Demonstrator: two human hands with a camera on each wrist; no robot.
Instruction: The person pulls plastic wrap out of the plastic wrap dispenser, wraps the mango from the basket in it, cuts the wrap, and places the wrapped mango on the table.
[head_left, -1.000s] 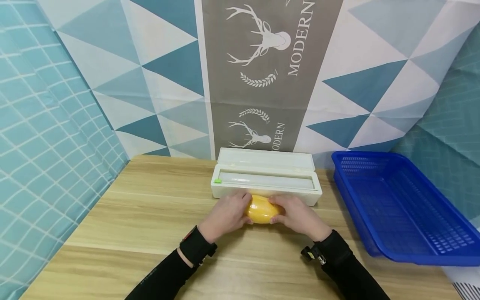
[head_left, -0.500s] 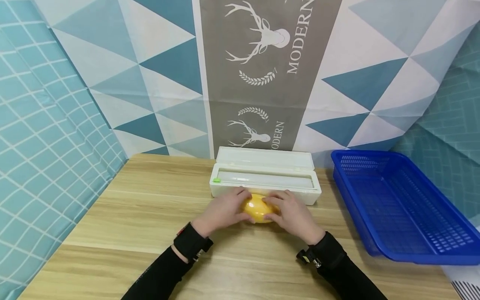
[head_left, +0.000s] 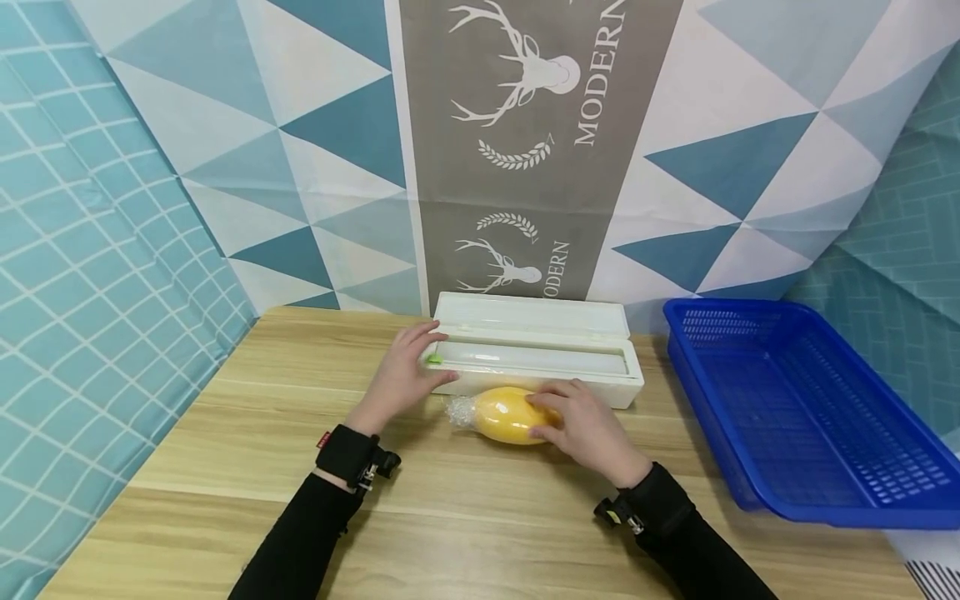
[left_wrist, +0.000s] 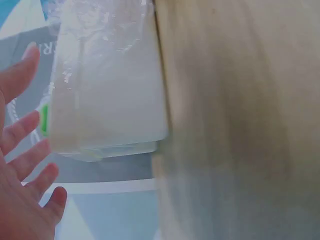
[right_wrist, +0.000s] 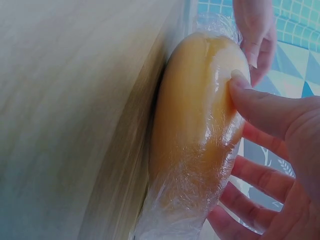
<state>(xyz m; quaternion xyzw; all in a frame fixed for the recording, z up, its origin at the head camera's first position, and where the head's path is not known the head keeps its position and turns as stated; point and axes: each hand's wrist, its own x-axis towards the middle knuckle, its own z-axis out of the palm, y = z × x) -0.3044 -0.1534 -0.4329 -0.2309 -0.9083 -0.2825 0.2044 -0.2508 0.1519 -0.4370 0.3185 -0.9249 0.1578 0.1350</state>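
Observation:
A yellow oval fruit (head_left: 512,415) wrapped in cling film lies on the wooden table, with a bunched film end (head_left: 461,412) on its left. My right hand (head_left: 588,429) holds the fruit's right side, thumb on the near side and fingers on the far side. Just behind it stands a white cling film dispenser (head_left: 536,381), its lid raised and a film roll (head_left: 525,359) inside. My left hand (head_left: 401,375), fingers spread, is at the dispenser's left end beside a green slider (left_wrist: 44,120). Whether it touches the box is unclear.
A blue plastic basket (head_left: 708,417) stands on the right of the table. Patterned cloth (head_left: 337,150) hangs behind the table, and blue tiled cloth (head_left: 97,275) covers the left side. Bare wood (head_left: 262,417) extends left of the dispenser.
My left hand has let go of the fruit's left end and moved left and back to the dispenser, uncovering the bunched film. My right hand remains on the fruit.

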